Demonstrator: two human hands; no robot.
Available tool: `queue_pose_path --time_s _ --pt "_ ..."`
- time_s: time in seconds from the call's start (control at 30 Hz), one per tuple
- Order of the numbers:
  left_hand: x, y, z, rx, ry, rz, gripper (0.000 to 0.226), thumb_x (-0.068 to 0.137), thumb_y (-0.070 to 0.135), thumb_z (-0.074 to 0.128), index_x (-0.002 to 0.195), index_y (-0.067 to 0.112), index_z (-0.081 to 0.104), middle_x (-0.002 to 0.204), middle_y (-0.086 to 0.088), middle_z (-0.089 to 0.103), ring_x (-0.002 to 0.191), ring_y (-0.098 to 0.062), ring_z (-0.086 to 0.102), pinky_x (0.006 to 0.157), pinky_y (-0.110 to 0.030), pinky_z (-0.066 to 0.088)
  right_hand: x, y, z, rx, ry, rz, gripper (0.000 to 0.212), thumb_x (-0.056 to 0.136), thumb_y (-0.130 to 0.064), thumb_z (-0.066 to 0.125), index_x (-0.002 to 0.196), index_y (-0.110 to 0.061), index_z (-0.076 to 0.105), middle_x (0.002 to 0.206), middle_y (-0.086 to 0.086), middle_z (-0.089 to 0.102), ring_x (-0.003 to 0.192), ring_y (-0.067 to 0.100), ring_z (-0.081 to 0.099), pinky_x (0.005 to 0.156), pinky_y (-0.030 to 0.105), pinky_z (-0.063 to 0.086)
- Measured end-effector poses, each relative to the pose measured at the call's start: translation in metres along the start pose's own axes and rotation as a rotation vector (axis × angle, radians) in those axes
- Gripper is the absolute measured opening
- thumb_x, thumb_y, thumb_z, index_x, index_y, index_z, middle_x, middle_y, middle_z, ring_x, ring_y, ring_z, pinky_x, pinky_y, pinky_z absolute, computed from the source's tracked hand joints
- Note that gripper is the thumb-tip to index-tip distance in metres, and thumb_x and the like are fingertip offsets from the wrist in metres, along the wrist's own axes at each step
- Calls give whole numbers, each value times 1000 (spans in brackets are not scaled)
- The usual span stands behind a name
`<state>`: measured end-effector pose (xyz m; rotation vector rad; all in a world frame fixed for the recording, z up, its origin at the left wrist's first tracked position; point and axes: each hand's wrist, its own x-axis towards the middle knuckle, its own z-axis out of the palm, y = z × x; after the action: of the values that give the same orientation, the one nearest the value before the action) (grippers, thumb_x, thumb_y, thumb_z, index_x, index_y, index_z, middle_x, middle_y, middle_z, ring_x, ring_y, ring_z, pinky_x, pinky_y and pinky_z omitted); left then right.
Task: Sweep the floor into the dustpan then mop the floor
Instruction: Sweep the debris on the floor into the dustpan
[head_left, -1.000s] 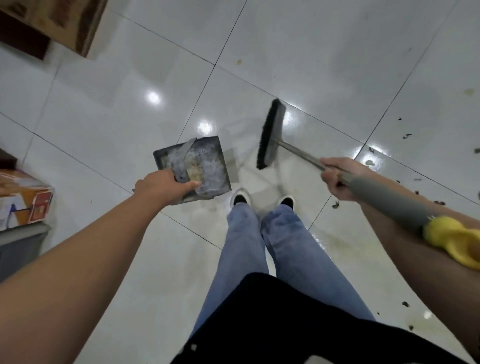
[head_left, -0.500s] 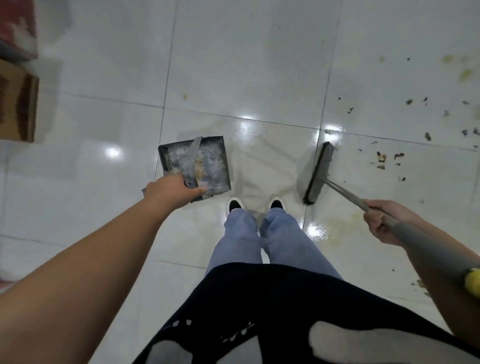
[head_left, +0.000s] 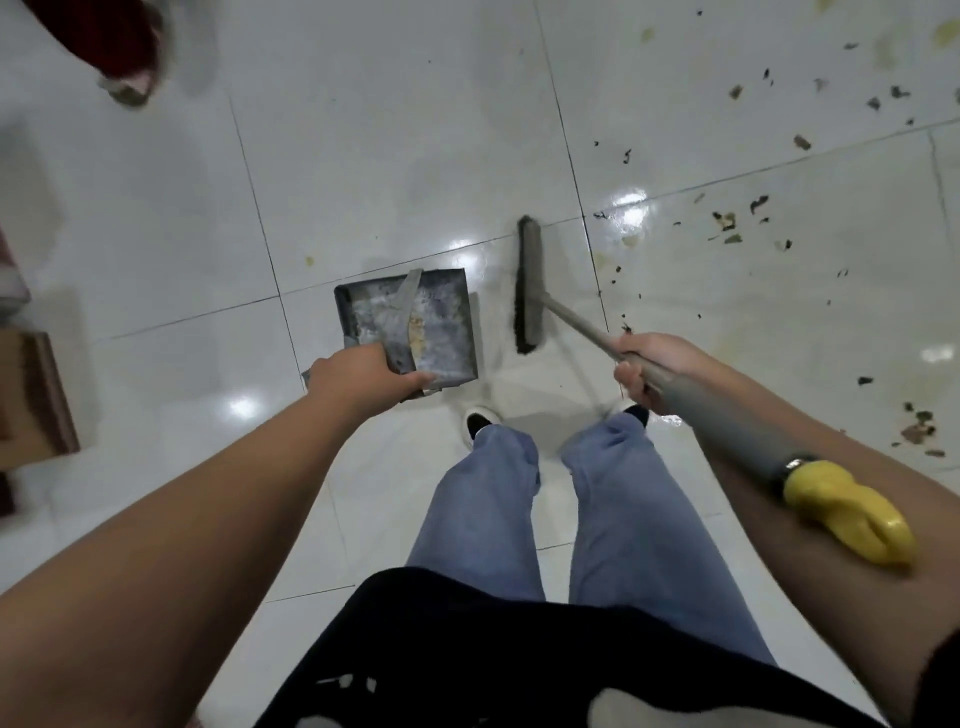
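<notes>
Head view shows the left hand gripping the dustpan above the floor and the right hand clenching the broom beside it, well apart from the debris, so a hasty stroke could scatter it.

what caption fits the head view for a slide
Left hand holds a dustpan, right hand grips a broom beside scattered debris.

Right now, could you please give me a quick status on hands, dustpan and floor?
Left hand holds dustpan, off the floor. Right hand grips broom handle. Debris unswept, right of broom. Nothing between.
</notes>
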<state>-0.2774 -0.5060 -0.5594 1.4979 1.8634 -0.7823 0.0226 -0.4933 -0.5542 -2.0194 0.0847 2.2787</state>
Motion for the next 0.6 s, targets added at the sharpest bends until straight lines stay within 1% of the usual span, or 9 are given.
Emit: queue_pose_path --time_s 0.07,0.17,0.23,0.33,0.4,0.47,0.53,0.6 --pt "3 20 0 40 -8 18 54 72 77 48 82 23 49 64 5 49 73 -21 50 73 -33 36 -1 -2 -38 1 69 22 27 100 -25 38 75 -14 36 28 -2 36 18 2 33 23 7 29" --pt "4 56 1 68 -10 38 54 68 80 48 63 26 44 60 6 47 61 -15 46 68 -32 33 -6 -2 -103 -133 198 14 30 99 -25 36 72 -12 34 24 -2 34 16 4 31 24 5 26" --pt "3 85 1 82 -9 53 57 65 81 48 55 25 42 58 5 49 56 -12 42 65 -31 33 -13 1 -145 -105 229 21 31 99 -26 35 72 -12 35 24 -2 35 16 4 31 25 4 27" --pt "3 126 -2 119 -31 65 56 67 80 48 57 25 43 62 4 52 58 -13 43 68 -32 33 -22 4 -208 -21 265 59 31 99 -28 37 71 -13 37 26 -2 37 16 3 31 24 5 28" --pt "3 153 -6 130 -48 79 54 70 77 49 60 25 42 65 3 53 66 -17 48 70 -32 35 -29 3 -243 10 287 82 32 99 -29 36 71 -14 36 25 -2 37 15 4 31 24 5 27" --pt "2 182 -9 130 -65 97 51 73 74 50 60 24 43 66 3 52 72 -20 49 72 -33 35 -38 0 -270 54 296 87 31 99 -27 34 72 -14 34 25 -2 36 15 5 31 23 5 26" --pt "3 213 -13 118 -60 120 50 74 71 52 59 24 44 64 3 51 70 -19 47 73 -33 34 -46 -4 -292 105 302 61 28 100 -25 33 74 -12 34 25 -1 36 15 5 30 23 5 26" --pt "7 240 -17 100 -56 131 50 74 70 53 58 23 47 62 3 53 65 -17 48 74 -33 35 -55 -5 -305 137 311 43 27 99 -24 34 75 -12 35 25 -1 36 15 4 29 24 5 26"
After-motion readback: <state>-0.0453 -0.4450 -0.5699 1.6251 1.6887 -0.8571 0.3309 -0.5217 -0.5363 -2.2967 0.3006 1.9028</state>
